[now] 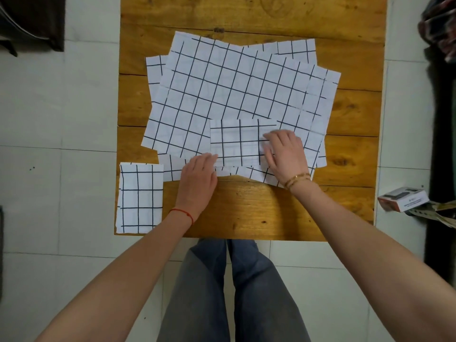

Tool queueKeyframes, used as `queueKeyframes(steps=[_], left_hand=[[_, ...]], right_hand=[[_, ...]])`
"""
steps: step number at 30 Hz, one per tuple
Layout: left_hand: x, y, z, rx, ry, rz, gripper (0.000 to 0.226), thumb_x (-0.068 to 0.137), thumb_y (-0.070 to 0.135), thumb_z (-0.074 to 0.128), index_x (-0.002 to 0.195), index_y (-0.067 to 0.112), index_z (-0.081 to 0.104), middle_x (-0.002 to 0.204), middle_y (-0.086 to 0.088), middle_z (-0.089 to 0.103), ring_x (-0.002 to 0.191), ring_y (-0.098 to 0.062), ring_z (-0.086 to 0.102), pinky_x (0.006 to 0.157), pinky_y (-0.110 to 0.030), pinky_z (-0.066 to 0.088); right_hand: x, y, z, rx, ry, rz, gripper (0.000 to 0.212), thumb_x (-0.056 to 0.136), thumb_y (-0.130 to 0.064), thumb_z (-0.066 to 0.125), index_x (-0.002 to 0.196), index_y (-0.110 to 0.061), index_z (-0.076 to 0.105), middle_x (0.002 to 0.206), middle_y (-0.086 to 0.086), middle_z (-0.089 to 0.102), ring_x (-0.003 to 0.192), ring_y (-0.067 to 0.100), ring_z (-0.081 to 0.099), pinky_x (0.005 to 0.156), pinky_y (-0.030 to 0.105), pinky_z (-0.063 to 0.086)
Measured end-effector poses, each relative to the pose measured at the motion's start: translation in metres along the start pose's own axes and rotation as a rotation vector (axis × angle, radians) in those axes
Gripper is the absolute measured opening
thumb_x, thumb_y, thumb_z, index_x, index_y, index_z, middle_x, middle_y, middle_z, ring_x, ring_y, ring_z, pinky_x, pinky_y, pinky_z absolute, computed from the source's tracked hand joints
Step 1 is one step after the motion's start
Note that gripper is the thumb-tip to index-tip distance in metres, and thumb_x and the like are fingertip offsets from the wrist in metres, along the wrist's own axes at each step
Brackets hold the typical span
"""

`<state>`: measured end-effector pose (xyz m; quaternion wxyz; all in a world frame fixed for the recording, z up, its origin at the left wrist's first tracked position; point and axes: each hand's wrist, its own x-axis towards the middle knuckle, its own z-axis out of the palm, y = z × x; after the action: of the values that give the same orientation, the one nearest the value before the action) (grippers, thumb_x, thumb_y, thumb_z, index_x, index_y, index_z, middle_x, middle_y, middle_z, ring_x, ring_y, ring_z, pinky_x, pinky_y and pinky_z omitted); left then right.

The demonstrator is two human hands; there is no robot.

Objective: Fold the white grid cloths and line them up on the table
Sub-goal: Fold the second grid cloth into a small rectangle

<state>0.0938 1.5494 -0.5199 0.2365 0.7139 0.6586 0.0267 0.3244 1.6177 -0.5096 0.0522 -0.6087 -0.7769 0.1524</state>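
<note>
Already one folded grid cloth [140,197] lies finished at the lower left corner of the wooden table [259,211], squared to the near edge. Just right of centre a second folded cloth [238,143] sits on top of the spread pile. The left hand [197,180] lies flat with straight fingers on its near left corner, gripping nothing. The right hand [286,154] covers its right end; the fingers look slightly bent over the fabric, but whether they pinch it I cannot tell. Beyond the hands, in the middle of the frame, several unfolded grid cloths [229,90] lie overlapping and askew. By my reckoning the task is early: one cloth placed, one nearly folded, the stack untouched.
</note>
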Motion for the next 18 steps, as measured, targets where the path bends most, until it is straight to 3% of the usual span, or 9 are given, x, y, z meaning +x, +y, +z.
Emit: queueKeyframes(steps=[3,6,12,18], left_hand=[[0.018,0.006,-0.002,-0.147,0.102,-0.183,0.034,0.094,0.027,0.055,0.125,0.014,0.053,0.119,-0.003,0.053,0.108,-0.016,0.050,0.089,-0.027,0.044],[0.034,0.010,0.001,-0.258,0.128,-0.363,0.031,0.089,0.032,0.062,0.114,0.014,0.055,0.108,-0.002,0.054,0.099,-0.014,0.051,0.082,-0.027,0.048],[0.050,0.018,0.004,-0.267,0.118,-0.491,0.030,0.083,0.031,0.071,0.103,0.014,0.057,0.099,-0.001,0.053,0.093,-0.017,0.051,0.078,-0.033,0.052],[0.055,0.023,0.004,-0.330,0.099,-0.533,0.024,0.084,0.025,0.070,0.101,0.013,0.058,0.096,-0.001,0.053,0.094,-0.018,0.051,0.083,-0.034,0.051]], right_hand=[[0.039,-0.008,-0.001,0.033,0.010,0.038,0.025,0.093,-0.018,0.048,0.112,-0.011,0.061,0.111,0.007,0.060,0.103,0.028,0.051,0.086,0.037,0.038],[0.068,-0.011,0.001,0.041,-0.060,0.048,0.024,0.093,-0.020,0.048,0.112,-0.012,0.060,0.114,0.007,0.058,0.107,0.028,0.048,0.087,0.038,0.038],[0.091,-0.012,0.008,-0.037,-0.208,0.005,0.024,0.094,-0.017,0.047,0.115,-0.010,0.056,0.116,0.010,0.056,0.110,0.030,0.046,0.088,0.038,0.035],[0.097,-0.011,0.011,0.008,-0.245,0.033,0.020,0.089,-0.008,0.049,0.109,-0.008,0.055,0.110,0.011,0.057,0.105,0.030,0.046,0.084,0.036,0.036]])
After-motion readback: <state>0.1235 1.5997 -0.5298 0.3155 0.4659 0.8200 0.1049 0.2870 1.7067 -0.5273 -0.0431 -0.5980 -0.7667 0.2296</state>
